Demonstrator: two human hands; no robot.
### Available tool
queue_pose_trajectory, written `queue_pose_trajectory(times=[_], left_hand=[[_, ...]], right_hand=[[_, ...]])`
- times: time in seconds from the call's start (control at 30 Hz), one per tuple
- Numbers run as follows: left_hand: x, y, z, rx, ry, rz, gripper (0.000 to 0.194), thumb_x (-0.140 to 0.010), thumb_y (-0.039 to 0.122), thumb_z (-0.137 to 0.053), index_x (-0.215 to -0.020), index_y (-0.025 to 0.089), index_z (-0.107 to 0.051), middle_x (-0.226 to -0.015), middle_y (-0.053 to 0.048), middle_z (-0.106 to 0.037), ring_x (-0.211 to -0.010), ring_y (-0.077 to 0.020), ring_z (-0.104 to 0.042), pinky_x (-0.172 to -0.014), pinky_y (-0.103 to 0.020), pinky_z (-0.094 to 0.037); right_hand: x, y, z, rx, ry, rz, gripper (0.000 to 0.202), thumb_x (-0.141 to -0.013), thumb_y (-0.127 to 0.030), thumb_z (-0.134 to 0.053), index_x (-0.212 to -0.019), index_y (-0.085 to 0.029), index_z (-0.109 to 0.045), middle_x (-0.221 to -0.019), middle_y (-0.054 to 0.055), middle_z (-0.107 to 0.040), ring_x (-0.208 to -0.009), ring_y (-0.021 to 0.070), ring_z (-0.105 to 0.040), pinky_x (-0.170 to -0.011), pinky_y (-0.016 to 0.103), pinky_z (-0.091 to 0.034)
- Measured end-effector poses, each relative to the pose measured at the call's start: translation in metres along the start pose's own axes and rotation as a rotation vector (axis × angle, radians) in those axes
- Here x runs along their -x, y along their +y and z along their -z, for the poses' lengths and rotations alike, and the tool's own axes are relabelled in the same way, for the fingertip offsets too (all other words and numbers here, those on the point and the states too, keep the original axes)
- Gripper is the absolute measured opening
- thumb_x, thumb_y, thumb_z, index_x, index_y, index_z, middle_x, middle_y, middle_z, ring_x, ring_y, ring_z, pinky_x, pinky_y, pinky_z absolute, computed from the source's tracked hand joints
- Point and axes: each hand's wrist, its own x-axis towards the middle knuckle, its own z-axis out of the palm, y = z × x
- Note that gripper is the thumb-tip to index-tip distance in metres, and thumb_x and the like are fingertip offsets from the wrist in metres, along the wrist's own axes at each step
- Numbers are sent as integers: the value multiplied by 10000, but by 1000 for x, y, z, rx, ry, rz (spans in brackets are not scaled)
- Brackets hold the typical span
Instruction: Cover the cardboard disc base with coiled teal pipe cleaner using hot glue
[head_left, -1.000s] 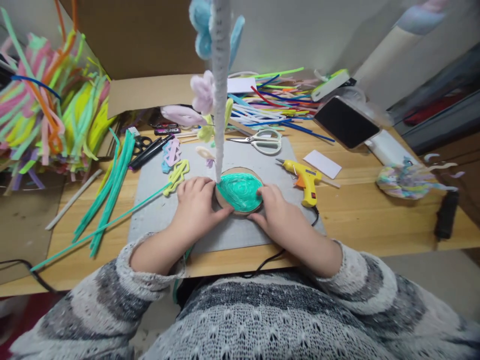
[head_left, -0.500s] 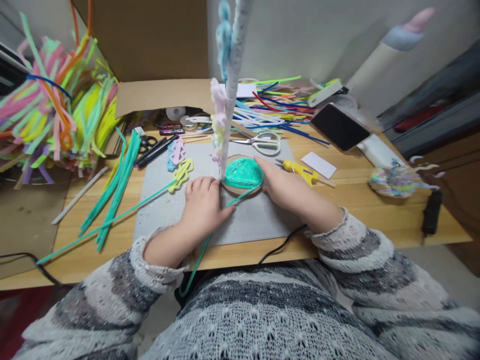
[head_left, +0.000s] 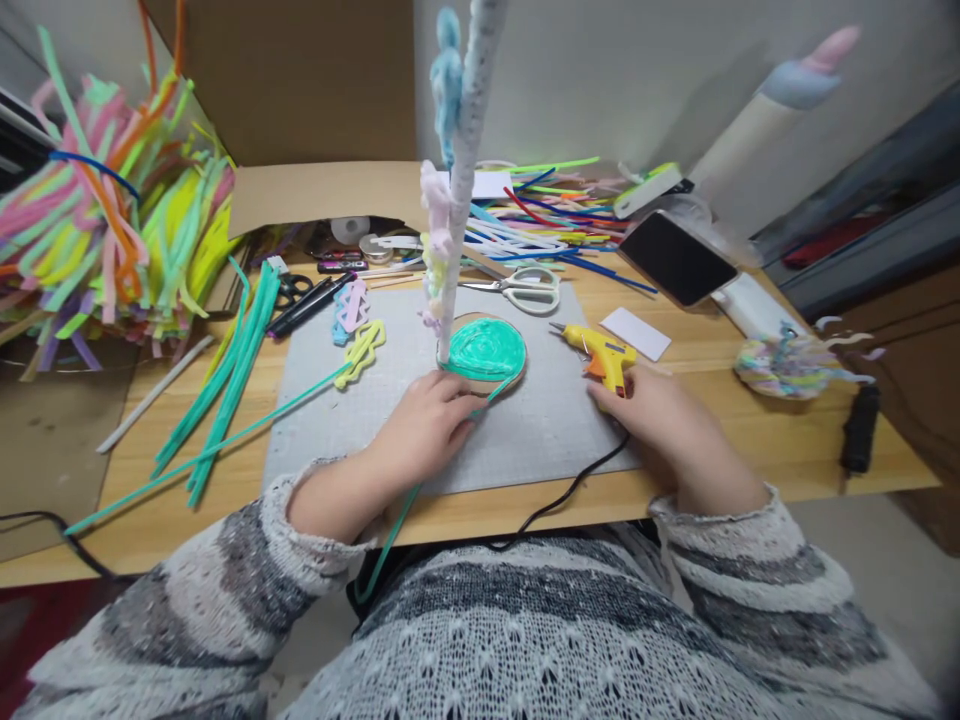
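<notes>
A cardboard disc (head_left: 480, 386) lies on the grey mat, topped by a coil of green pipe cleaner (head_left: 487, 348). A white wrapped stick (head_left: 459, 210) rises from its left edge, carrying blue, lilac and yellow fuzzy shapes. At the disc's near edge, my left hand (head_left: 429, 425) has its fingers closed on the green strand that runs off the coil; the strand's tail hangs over the table edge. My right hand (head_left: 660, 412) is wrapped round the handle of a yellow glue gun (head_left: 600, 352), which lies right of the disc, nozzle pointing left.
Green pipe cleaners (head_left: 232, 390) and yellow zigzag pieces (head_left: 361, 354) lie left. Scissors (head_left: 531, 290), a phone (head_left: 679, 258) and loose coloured pipe cleaners (head_left: 517, 235) are behind. A white card (head_left: 636, 333) lies beyond the glue gun. A black cord (head_left: 574, 490) crosses the table's front edge.
My right hand has left the disc's right side and moved right, onto the glue gun's handle. My left hand has shifted slightly right along the disc's near edge, fingers closing on the strand.
</notes>
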Motion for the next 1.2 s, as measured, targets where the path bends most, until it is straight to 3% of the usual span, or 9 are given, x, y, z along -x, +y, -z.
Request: queue_pose_trajectory(times=[0.17,0.27,0.43,0.57,0.73,0.87,1.03,1.1,1.2], left_hand=[[-1,-1,-2,46,-3,98,192,-838,128,-575,-1010,180,-644,-1095,-87,-673,-1036,-248,-586,-919,-438,-479],[-2,0,-2,57,-18,158,160,-839,157,-592,-989,165,-645,-1023,-96,-681,-991,-246,-598,-889,-416,-490],[-5,5,-4,72,-12,257,132,-871,249,-599,-939,156,-663,-941,-95,-692,-909,-243,-616,-817,-394,-497],[-8,9,-6,72,-24,323,148,-895,270,-559,-879,176,-671,-868,-73,-694,-819,-219,-623,-732,-358,-487],[-9,8,-6,43,-52,338,138,-879,272,-564,-845,180,-661,-850,-68,-691,-798,-212,-628,-712,-346,-485],[-7,9,-6,8,-59,302,115,-870,253,-565,-849,179,-649,-883,-76,-692,-837,-221,-634,-735,-349,-491],[-6,8,-7,-8,-47,307,124,-876,255,-545,-842,182,-639,-878,-76,-686,-832,-220,-632,-728,-343,-487],[-5,9,-6,0,-44,310,130,-879,263,-545,-831,180,-632,-864,-76,-680,-819,-219,-628,-716,-340,-483],[-5,10,-5,34,-28,309,150,-893,270,-533,-812,178,-620,-838,-69,-673,-790,-213,-617,-701,-335,-475]], right_hand=[[-4,7,-2,-181,129,-58,240,-731,-380,-557,-875,-198,-620,-831,100,-683,-741,253,-621,-581,319,-389],[0,8,0,-564,187,-117,189,-668,-330,-583,-823,-232,-537,-644,16,-596,-593,197,-551,-538,302,-390],[13,2,4,-1407,-84,51,267,-649,-303,-659,-880,-235,-545,-730,-28,-575,-590,120,-527,-515,239,-431],[14,-6,4,-1587,-220,78,250,-678,-298,-725,-864,-216,-580,-801,-29,-580,-637,89,-553,-534,203,-466],[-2,-14,-9,-1382,-104,42,256,-742,-377,-662,-822,-224,-472,-671,-56,-544,-515,96,-538,-447,211,-418],[-12,-11,-14,-870,-37,25,279,-836,-462,-530,-973,-220,-506,-613,-34,-557,-456,144,-522,-425,253,-357],[0,-14,7,-160,336,38,400,-863,-481,-547,-1070,-151,-638,-865,145,-680,-825,310,-641,-651,376,-437],[8,-26,13,-181,472,314,281,-900,-366,-533,-1070,-178,-654,-958,134,-683,-932,297,-625,-738,383,-444],[17,-52,7,-198,345,951,203,-935,-270,-504,-1021,-237,-686,-1027,89,-683,-977,245,-595,-822,376,-429]])
